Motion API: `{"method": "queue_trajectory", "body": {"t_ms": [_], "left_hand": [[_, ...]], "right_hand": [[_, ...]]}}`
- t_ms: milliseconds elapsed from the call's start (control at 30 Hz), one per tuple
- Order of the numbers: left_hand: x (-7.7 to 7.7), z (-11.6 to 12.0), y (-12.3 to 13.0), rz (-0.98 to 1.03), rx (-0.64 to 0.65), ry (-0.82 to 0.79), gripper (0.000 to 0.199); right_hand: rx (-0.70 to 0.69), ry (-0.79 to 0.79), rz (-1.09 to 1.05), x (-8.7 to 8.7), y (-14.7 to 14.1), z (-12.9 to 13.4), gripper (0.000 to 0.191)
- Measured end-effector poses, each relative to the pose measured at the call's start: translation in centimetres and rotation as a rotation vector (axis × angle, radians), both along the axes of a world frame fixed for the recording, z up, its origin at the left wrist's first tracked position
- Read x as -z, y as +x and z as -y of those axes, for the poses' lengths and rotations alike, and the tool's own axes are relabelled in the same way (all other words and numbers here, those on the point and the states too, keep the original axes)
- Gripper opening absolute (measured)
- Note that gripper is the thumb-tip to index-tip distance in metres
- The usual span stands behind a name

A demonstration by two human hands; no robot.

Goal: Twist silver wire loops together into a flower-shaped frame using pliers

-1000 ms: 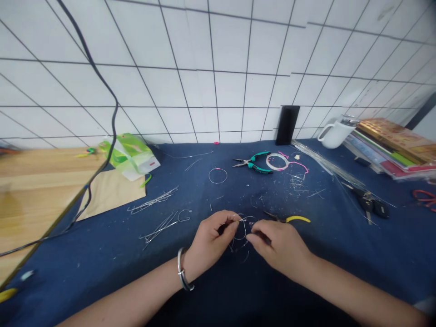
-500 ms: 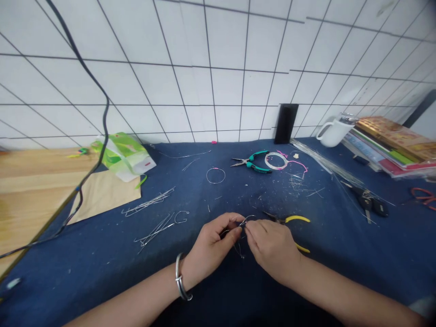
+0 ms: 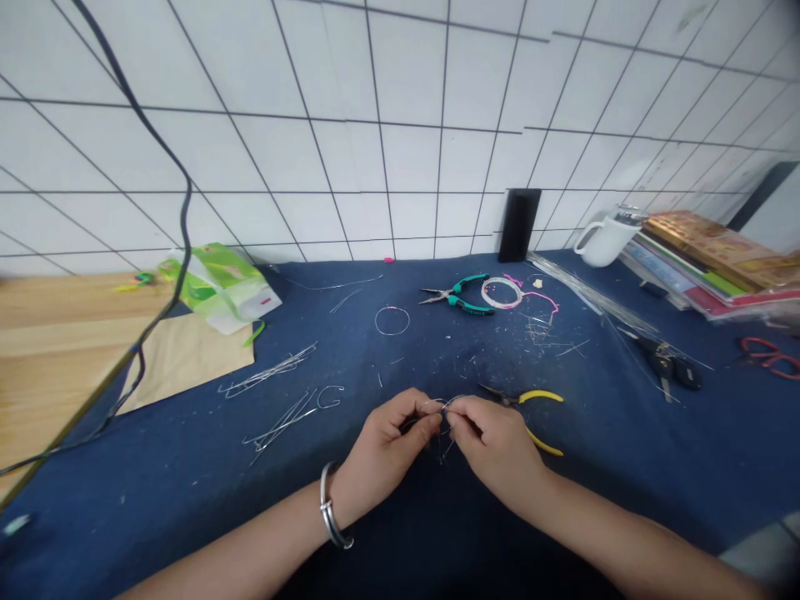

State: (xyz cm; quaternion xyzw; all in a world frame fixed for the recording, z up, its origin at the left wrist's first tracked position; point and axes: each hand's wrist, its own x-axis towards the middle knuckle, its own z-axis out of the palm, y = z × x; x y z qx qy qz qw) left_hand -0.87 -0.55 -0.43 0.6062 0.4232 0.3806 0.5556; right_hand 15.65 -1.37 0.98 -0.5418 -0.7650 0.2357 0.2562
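Thin silvery wire runs between the fingertips of both hands, low in the middle of the view. My left hand, with a silver bangle at its wrist, pinches the wire between thumb and fingers. Close against it on the right, my right hand has its thumb and fingers closed on the same wire. A thin loose end hangs below the fingertips. Yellow-handled pliers lie partly behind my right hand. The fingers hide much of the wire's shape.
Teal-handled pliers, a white ring and a wire loop lie on the blue cloth. Bent wires are at left. A mug, books, cutters and long wires are at right.
The fingers of my right hand have shifted on the wire, its thumb now showing more clearly. The hanging wire end has moved slightly. The whole view has shifted a little.
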Motion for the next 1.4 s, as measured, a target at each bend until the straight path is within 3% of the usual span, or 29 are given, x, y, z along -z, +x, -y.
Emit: {"method": "queue_trajectory", "body": {"t_ms": [333,833,1400], "left_hand": [[-0.29,0.28,0.5,-0.004,-0.001,-0.002,0.012],[-0.05,0.47,0.67,-0.033,-0.013,-0.015,0.014],[-0.21,0.61,0.7,-0.037,-0.022,-0.032,0.014]], "right_hand": [[0.046,-0.172,-0.175,-0.62,0.04,0.05,0.019],[0.021,-0.065,-0.153,-0.44,-0.07,0.01,0.019],[0.012,-0.156,-0.2,-0.43,0.28,-0.01,0.023]]}}
